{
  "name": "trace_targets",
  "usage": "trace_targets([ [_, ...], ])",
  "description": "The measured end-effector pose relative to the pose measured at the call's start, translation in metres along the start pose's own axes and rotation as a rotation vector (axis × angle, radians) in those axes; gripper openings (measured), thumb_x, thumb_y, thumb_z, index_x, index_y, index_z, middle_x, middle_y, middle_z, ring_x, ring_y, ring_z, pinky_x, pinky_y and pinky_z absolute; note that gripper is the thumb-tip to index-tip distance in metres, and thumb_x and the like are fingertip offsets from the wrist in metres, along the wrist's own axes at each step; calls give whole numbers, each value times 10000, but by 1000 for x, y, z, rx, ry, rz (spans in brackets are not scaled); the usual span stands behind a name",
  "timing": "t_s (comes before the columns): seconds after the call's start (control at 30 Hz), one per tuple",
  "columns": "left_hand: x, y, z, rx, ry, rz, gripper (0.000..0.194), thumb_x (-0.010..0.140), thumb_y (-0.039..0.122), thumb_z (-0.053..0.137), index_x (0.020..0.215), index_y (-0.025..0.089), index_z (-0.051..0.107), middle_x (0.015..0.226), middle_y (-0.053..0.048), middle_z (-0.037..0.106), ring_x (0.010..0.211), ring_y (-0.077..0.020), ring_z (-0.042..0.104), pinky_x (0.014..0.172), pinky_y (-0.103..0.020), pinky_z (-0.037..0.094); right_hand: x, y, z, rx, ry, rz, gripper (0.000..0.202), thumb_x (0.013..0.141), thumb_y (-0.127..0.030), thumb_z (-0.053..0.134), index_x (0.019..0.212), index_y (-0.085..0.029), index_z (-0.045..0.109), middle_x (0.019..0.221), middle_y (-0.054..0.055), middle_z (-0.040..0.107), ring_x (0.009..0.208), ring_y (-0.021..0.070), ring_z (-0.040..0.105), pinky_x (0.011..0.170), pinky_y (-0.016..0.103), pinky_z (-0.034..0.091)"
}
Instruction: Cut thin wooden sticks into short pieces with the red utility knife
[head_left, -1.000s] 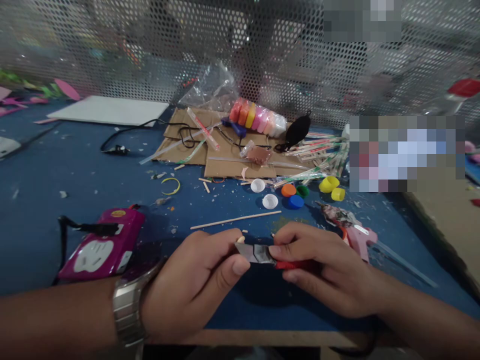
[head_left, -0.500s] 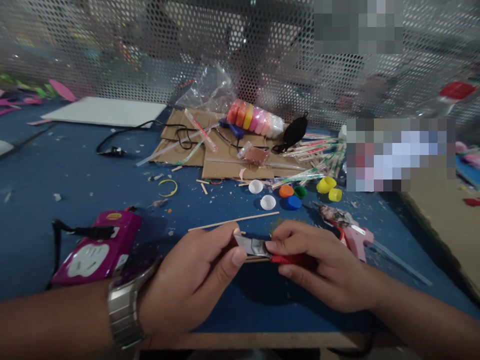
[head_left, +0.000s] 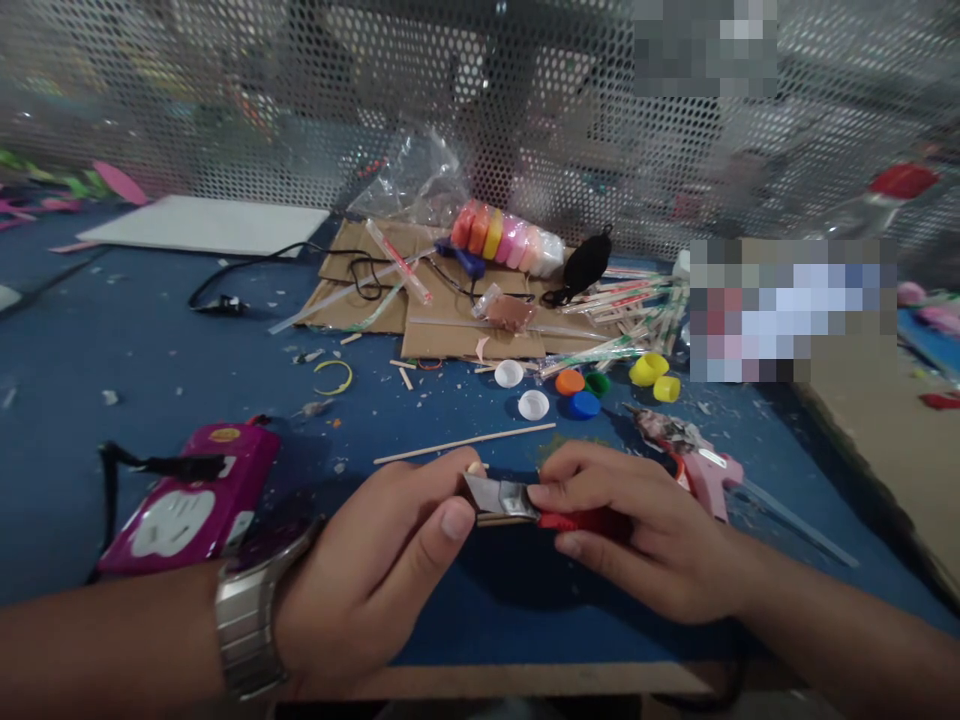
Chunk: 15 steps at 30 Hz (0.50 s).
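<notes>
My right hand [head_left: 630, 530] is closed around the red handle of a utility knife [head_left: 499, 495], its thumb by the metal collar. The wide blade points left, its tip close to the thumb of my left hand [head_left: 390, 550]. Between thumb and fingers the left hand pinches a thin wooden stick [head_left: 502, 519], which runs just below the blade. Most of that stick is hidden by the fingers and the knife. Another wooden stick [head_left: 465, 443] lies on the table just beyond the hands.
Several bottle caps [head_left: 570, 382] lie past my hands. A pink glue gun [head_left: 709, 470] rests at right, a purple device [head_left: 195, 495] with a black cable at left. Behind are cardboard sheets [head_left: 465, 335], a pack of coloured clay [head_left: 506, 238], wrapped chopsticks [head_left: 630, 310] and a perforated metal screen [head_left: 300, 110].
The left thumb has drawn back slightly to the left, and the blade has tilted and moved a little left. More of the stick shows under the blade.
</notes>
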<state>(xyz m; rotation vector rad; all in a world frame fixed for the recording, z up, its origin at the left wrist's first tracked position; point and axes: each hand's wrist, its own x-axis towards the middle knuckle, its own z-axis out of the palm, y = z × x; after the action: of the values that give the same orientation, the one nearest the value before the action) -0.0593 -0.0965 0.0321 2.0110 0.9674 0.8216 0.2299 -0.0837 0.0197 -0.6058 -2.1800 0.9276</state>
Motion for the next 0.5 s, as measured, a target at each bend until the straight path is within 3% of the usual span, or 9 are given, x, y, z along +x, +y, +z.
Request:
trace_targets([
  [0.2, 6, 1, -2, 23, -41, 49, 593, 1265, 555, 289, 840, 235, 551, 687, 55, 584, 576, -122, 502, 575, -315, 370, 1, -2, -2, -17, -16, 10, 302, 1119, -198, 732, 1419, -232, 723, 1163, 98, 769, 976, 191, 745, 839, 322, 643],
  [0.5, 6, 4, -2, 28, -42, 41, 646, 1251, 624, 245, 861, 236, 583, 719, 37, 622, 614, -139, 565, 617, -331, 399, 2, -5, -2, 3, -24, -1, 299, 1117, -177, 730, 1414, -214, 727, 1163, 86, 772, 977, 169, 728, 878, 299, 621],
])
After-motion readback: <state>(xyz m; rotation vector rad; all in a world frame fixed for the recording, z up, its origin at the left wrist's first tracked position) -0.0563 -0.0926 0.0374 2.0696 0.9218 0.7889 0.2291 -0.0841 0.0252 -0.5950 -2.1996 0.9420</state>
